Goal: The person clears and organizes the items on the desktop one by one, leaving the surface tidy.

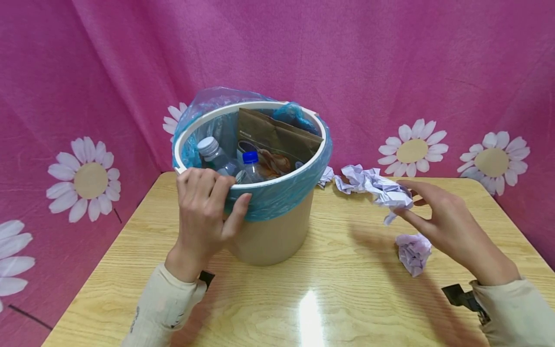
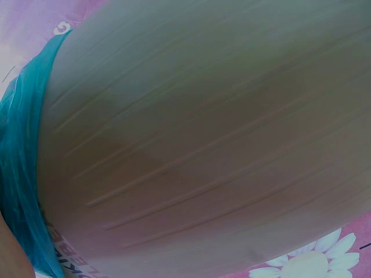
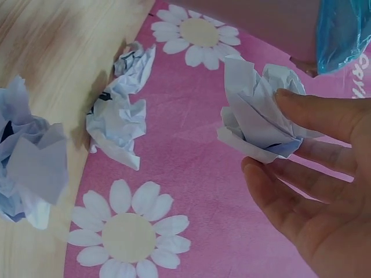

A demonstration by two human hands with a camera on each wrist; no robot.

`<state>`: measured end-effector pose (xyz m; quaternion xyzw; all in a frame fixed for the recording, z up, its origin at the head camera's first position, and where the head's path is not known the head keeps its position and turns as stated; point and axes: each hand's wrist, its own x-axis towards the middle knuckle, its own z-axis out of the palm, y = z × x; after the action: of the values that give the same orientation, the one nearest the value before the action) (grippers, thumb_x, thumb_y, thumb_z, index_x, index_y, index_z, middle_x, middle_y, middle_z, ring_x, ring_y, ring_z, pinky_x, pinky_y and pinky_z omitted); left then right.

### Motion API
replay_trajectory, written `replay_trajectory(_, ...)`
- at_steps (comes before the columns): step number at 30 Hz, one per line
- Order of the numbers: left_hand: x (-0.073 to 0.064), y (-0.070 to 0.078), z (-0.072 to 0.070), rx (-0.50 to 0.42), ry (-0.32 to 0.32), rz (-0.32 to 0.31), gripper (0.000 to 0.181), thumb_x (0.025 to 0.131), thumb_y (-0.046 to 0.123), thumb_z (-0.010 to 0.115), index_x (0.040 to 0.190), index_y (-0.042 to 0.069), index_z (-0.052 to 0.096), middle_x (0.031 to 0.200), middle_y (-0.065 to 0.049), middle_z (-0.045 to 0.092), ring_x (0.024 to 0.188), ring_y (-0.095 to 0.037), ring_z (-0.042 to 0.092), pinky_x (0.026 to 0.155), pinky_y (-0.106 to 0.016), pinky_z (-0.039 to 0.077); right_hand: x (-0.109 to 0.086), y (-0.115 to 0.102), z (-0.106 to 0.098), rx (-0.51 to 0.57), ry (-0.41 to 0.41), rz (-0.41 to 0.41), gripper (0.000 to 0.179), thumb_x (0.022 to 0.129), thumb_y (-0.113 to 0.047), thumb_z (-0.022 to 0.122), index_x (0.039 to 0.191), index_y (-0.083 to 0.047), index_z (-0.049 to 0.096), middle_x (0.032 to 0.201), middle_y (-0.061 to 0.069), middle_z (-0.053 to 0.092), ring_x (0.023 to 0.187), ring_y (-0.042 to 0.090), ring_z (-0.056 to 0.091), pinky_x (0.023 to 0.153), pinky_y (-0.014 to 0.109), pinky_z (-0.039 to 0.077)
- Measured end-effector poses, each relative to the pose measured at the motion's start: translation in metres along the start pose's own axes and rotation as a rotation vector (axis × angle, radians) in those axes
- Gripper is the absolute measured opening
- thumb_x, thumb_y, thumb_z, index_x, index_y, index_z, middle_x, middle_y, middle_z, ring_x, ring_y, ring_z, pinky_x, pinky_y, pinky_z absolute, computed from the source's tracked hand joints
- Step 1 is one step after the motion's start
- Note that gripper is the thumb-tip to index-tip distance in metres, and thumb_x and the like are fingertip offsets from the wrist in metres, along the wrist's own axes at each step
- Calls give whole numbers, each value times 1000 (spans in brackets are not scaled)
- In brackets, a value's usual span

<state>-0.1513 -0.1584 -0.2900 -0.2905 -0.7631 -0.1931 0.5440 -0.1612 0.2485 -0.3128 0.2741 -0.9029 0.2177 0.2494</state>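
My left hand (image 1: 201, 207) grips the near left rim of a beige bin (image 1: 273, 241), its fingers over the white rim ring and its thumb outside on the blue liner (image 1: 277, 202). To the right of the bin, my right hand (image 1: 451, 226) pinches a crumpled paper ball (image 1: 393, 193) between thumb and fingers. In the right wrist view that paper ball (image 3: 255, 110) is held above the table. Another crumpled paper ball (image 1: 414, 254) lies below the right hand. More crumpled paper (image 1: 352, 177) lies behind, and a smaller piece (image 1: 326, 177) sits by the bin.
Inside the bin are a white-capped plastic bottle (image 1: 218, 156), a blue-capped bottle (image 1: 253, 169) and a brown packet (image 1: 277, 132). The bin stands on a wood-grain table (image 1: 347, 289). A pink cloth with daisies (image 1: 347, 62) hangs behind and to the sides.
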Motion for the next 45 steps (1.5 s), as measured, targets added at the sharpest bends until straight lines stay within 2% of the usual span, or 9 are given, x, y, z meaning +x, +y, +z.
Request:
replay_trajectory(4, 0, 0, 0, -2, 4, 1, 42, 100, 41, 49, 88, 2, 56, 78, -12, 47, 78, -32, 46, 79, -52, 31, 0, -5, -3, -14, 17, -14, 65, 76, 0, 83, 136, -9, 59, 117, 4, 68, 94, 20, 66, 73, 10, 43)
replay_trajectory(14, 0, 0, 0, -9, 6, 1, 42, 99, 41, 49, 88, 2, 57, 78, -12, 48, 78, -32, 47, 79, -52, 31, -1, -14, -10, -24, 60, -16, 64, 73, 1, 84, 133, -6, 60, 114, 6, 69, 91, 17, 63, 68, 12, 44)
replay_trajectory(23, 2, -3, -4, -12, 52, -15, 43, 99, 42, 50, 88, 1, 57, 78, -13, 48, 78, -33, 47, 79, -53, 32, 15, -32, -10, 2, 81, -72, 67, 74, 0, 84, 136, -7, 59, 118, 4, 68, 93, 17, 62, 68, 16, 42)
replay_trajectory(28, 3, -2, -2, -20, 46, -12, 42, 99, 41, 50, 89, 1, 57, 78, -13, 48, 79, -33, 47, 80, -53, 32, 18, -36, -10, 15, 90, -80, 67, 73, 1, 84, 134, -7, 60, 113, 4, 69, 92, 18, 63, 69, 15, 43)
replay_trajectory(36, 2, 0, 0, -16, 44, -14, 42, 99, 41, 50, 88, 1, 57, 78, -12, 48, 78, -33, 47, 79, -53, 31, 18, -44, -14, 65, 142, -105, 69, 69, 1, 86, 133, -8, 62, 108, 3, 71, 94, 4, 59, 68, 13, 43)
replay_trajectory(43, 0, 0, 2, -21, 39, -8, 41, 99, 41, 50, 88, 1, 57, 78, -12, 48, 78, -33, 47, 79, -53, 31, 21, -56, -17, 107, 165, -114, 73, 68, 3, 86, 135, -9, 61, 115, 3, 70, 97, 1, 59, 81, 11, 41)
replay_trajectory(45, 0, 1, 2, -21, 36, -6, 41, 99, 40, 50, 88, 1, 57, 78, -12, 48, 78, -33, 47, 80, -53, 31, 21, -58, -18, 124, 177, -124, 68, 72, -1, 85, 134, -9, 62, 116, 4, 70, 96, 1, 60, 83, 11, 41)
